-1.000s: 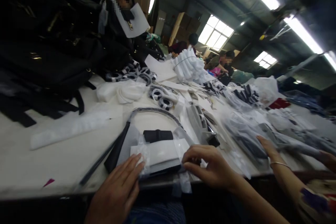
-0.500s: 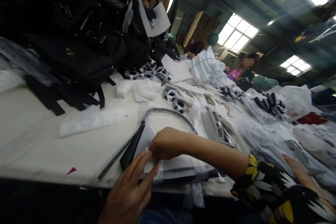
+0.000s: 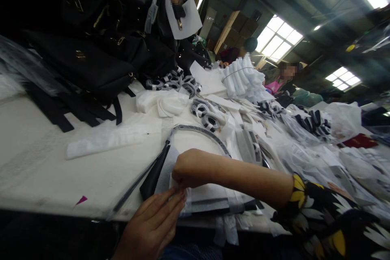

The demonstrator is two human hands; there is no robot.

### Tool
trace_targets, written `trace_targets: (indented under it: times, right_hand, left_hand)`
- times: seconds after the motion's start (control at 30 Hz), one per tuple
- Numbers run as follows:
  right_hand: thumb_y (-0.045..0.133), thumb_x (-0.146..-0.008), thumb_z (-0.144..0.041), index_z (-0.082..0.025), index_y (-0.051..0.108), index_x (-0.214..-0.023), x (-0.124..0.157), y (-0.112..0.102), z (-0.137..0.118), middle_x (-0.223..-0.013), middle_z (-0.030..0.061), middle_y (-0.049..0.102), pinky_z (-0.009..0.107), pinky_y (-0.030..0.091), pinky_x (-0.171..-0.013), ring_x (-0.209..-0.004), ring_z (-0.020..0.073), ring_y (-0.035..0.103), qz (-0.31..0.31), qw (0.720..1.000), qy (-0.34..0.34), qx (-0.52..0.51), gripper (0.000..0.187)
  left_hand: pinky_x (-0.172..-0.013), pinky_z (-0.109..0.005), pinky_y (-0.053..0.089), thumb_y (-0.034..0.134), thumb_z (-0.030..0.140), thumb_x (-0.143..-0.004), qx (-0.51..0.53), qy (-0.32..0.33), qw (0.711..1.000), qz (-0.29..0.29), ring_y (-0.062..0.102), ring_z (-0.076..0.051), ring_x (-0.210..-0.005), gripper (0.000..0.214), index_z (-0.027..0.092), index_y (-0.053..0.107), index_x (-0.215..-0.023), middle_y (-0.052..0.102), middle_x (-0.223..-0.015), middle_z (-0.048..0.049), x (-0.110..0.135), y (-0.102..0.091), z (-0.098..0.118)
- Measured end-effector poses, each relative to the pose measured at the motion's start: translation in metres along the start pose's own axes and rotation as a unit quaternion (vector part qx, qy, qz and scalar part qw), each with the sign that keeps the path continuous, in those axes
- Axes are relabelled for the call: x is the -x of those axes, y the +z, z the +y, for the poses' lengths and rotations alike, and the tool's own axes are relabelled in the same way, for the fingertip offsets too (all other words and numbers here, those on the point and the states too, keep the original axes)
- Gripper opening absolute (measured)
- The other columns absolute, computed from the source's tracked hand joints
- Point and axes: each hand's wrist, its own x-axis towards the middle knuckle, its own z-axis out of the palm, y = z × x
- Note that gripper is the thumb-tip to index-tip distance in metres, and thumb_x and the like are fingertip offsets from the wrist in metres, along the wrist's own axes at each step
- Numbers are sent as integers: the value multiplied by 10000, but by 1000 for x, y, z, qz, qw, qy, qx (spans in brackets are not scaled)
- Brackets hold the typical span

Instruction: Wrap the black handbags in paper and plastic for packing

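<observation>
A handbag (image 3: 152,178) with a black side lies on the table in front of me, partly covered by grey-white sheet. Its curved handle (image 3: 198,128) is wrapped in clear film and arches away from me. My left hand (image 3: 152,223) lies with fingers stretched on the bag's near edge, fingertips against my other hand. My right hand (image 3: 190,168) is closed in a pinch over a small white piece on the bag; what it grips is hidden. A dark, film-wrapped strap (image 3: 134,187) runs from the handle's left end to the table edge.
Black bags (image 3: 82,57) are piled at the left. A folded white plastic sleeve (image 3: 103,144) lies beside the bag. Coiled straps (image 3: 210,121), a white bundle (image 3: 243,77) and plastic-wrapped parts (image 3: 298,154) crowd the right. A co-worker's hand (image 3: 338,189) shows behind my sleeve. Other people sit farther back.
My left fingers have drawn together and slid right, up to the right hand's fingertips. My right hand stays at nearly the same spot. The co-worker's hand is now mostly hidden.
</observation>
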Motion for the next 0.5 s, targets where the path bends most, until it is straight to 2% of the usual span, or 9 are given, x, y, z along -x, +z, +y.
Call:
trace_targets:
  times: [0.17,0.3,0.5]
  right_hand:
    - [614,-838,-277,-195,760,-874,6,10,7,-792,72,751,263,307,-527,-726,199,671,29,999,-12,-28,171]
    - [640,-841,-308,-208,739,-878,11,23,10,-838,45,754,257,332,-571,-767,187,665,58,997,-6,-59,145]
    - [637,-834,-290,-197,729,-861,9,20,9,-798,48,735,260,329,-563,-729,189,650,41,997,12,-67,133]
  left_hand:
    - [-1051,-352,439,508,127,-920,3,-1,1000,-14,460,-214,-1346,453,178,524,-1369,535,-1442,-5,3,1,0]
    - [-1045,-346,442,500,115,-923,10,-11,1000,-2,467,-208,-1340,434,180,546,-1350,563,-1415,-5,2,0,1]
    - [-1052,-346,434,507,113,-917,14,-20,1000,-16,465,-207,-1341,455,189,530,-1366,549,-1429,-7,2,-2,2]
